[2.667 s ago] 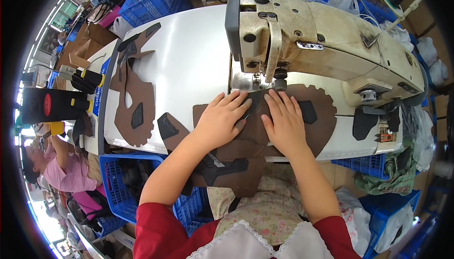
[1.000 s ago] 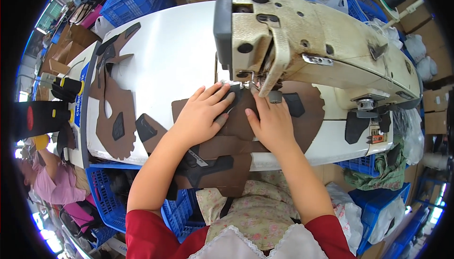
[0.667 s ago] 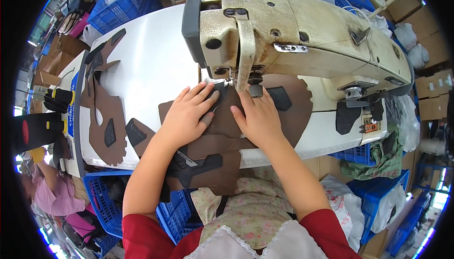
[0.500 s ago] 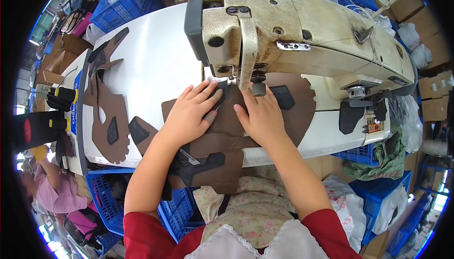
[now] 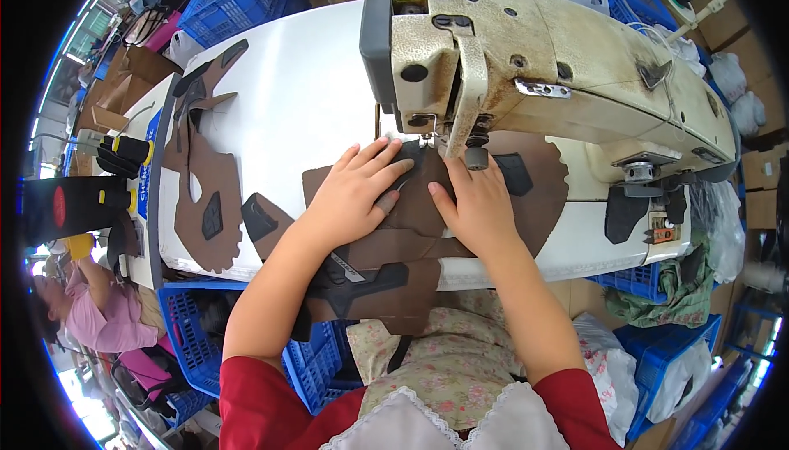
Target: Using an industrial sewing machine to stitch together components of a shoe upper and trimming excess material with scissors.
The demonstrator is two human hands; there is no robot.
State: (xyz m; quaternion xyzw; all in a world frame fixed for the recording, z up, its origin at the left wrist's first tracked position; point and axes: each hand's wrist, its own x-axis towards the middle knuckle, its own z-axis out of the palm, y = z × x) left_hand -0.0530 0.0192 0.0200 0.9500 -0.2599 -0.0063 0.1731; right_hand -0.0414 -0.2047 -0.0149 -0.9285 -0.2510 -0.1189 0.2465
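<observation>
Near the cream metal sewing machine (image 5: pixel 509 47), left hand (image 5: pixel 349 203) and right hand (image 5: pixel 479 213) lie open, seemingly steadying flat brown leather-like panels (image 5: pixel 415 216).

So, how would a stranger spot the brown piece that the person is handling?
Find the cream sewing machine on the white table. Just below its metal presser foot lies the black-patched brown piece. The left hand and the right hand rest flat on it, while no hand touches the other brown piece at the table's left end.
</observation>
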